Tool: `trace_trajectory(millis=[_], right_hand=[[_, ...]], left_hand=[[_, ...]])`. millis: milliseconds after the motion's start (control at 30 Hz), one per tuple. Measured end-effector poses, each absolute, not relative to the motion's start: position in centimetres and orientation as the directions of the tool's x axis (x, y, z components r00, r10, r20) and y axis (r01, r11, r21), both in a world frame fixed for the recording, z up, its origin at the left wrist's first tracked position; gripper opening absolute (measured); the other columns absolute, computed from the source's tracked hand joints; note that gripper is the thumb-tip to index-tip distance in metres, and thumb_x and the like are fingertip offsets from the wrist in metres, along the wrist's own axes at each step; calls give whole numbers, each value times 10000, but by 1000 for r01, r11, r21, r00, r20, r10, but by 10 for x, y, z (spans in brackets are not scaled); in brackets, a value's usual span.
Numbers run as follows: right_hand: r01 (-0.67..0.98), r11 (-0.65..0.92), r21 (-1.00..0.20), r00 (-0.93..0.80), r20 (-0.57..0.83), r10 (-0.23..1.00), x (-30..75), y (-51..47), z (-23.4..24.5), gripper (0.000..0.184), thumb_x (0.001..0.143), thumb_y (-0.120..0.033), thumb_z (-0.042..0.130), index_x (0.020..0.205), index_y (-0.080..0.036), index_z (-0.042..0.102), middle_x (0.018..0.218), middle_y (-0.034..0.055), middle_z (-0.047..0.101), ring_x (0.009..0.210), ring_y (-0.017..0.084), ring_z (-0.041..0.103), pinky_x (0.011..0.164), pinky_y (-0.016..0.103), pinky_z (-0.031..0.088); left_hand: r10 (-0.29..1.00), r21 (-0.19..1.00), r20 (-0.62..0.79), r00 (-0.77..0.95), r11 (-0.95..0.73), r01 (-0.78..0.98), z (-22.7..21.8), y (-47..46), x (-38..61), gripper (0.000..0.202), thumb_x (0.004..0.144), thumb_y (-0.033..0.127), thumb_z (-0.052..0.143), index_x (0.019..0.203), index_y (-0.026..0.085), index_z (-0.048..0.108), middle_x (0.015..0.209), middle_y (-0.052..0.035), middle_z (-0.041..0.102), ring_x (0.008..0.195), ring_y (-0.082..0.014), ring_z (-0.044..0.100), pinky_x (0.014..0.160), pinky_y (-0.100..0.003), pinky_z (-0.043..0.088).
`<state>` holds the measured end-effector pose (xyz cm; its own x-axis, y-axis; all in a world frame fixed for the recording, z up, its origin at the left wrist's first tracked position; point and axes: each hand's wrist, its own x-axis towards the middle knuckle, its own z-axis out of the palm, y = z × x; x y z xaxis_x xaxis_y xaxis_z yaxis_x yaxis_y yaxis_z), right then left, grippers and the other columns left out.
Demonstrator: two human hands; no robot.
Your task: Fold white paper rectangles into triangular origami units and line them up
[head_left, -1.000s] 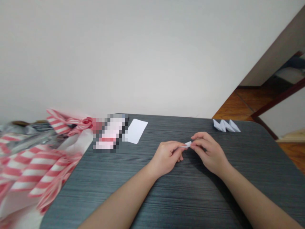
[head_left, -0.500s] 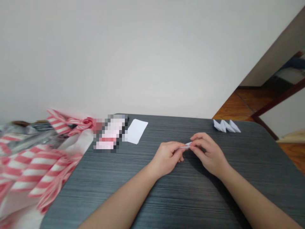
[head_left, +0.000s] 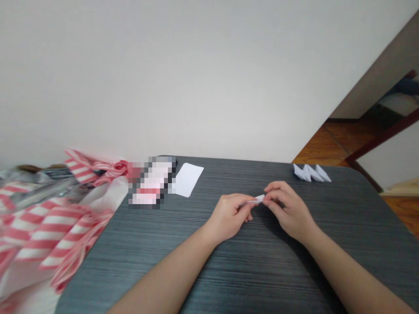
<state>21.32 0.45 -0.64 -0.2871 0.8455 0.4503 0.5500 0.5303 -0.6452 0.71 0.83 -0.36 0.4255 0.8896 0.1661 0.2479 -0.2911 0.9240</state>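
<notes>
My left hand (head_left: 229, 214) and my right hand (head_left: 287, 208) meet over the middle of the dark grey table (head_left: 229, 270). Both pinch a small folded piece of white paper (head_left: 258, 199) between thumb and fingertips, just above the tabletop. Most of the paper is hidden by my fingers. Both forearms rest low over the table, reaching in from the near edge.
A flat white paper slip (head_left: 187, 179) lies at the back left of the table. Several folded white paper pieces (head_left: 310, 172) sit at the back right corner. Red-and-white striped plastic bags (head_left: 46, 222) crowd the left edge. A plain wall stands behind; wooden floor shows at right.
Hardly anything differs: my fingers shift slightly on the small paper piece, and both hands stay in the same spot.
</notes>
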Motion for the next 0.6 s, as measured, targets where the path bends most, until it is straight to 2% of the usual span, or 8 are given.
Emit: trace_trajectory(millis=[133,233,300,333,400,467,600], right_hand=[[545,542,-640,-294,459,838,212,5,-6,131,917,-157,568,814,-215,625,939,66,598,890,209,606,770,349,514],[496,454,-740,-242,384,891,213,5,-12,55,900,-198,603,947,-216,623,1018,73,607,779,175,614,641,299,511],[451,356,-819,-221,284,933,215,5,-17,235,867,-228,653,1093,-218,589,931,43,628,627,140,579,543,267,480],[447,321,-835,-230,240,943,216,5,-18,252,857,-238,666,1096,-213,591,875,27,633,591,133,563,528,261,469],[457,289,-841,-260,185,948,216,5,-18,166,859,-254,665,1014,-204,632,812,17,644,612,143,575,560,264,475],[457,285,-843,-278,169,946,215,5,-16,76,880,-263,641,913,-198,664,838,32,671,707,168,614,634,280,497],[422,258,-869,-275,149,950,213,5,-11,99,900,-276,624,873,-198,678,842,35,687,789,188,636,722,300,507]], left_hand=[[890,926,150,430,-279,256,-5,8,7,249,951,282,531,960,171,754,654,-5,683,584,-106,629,625,-203,500],[901,939,118,418,-238,249,-7,8,7,263,956,304,524,992,164,744,659,-8,680,585,-106,625,618,-201,498],[907,954,91,410,-198,226,-8,8,6,271,958,312,520,1035,159,729,653,-5,675,574,-104,619,608,-200,498],[908,960,80,411,-181,214,-9,8,6,274,959,315,518,1049,157,723,650,-3,673,569,-103,617,604,-200,499],[904,968,61,423,-157,195,-8,8,6,276,959,322,516,1047,157,720,643,-2,670,563,-103,614,600,-200,500],[897,973,45,439,-140,185,-7,8,6,274,956,332,520,1022,160,723,642,-2,671,565,-103,615,598,-201,501],[890,978,27,455,-117,173,-5,8,6,261,945,343,539,998,164,722,641,-2,674,564,-105,619,587,-201,503]])
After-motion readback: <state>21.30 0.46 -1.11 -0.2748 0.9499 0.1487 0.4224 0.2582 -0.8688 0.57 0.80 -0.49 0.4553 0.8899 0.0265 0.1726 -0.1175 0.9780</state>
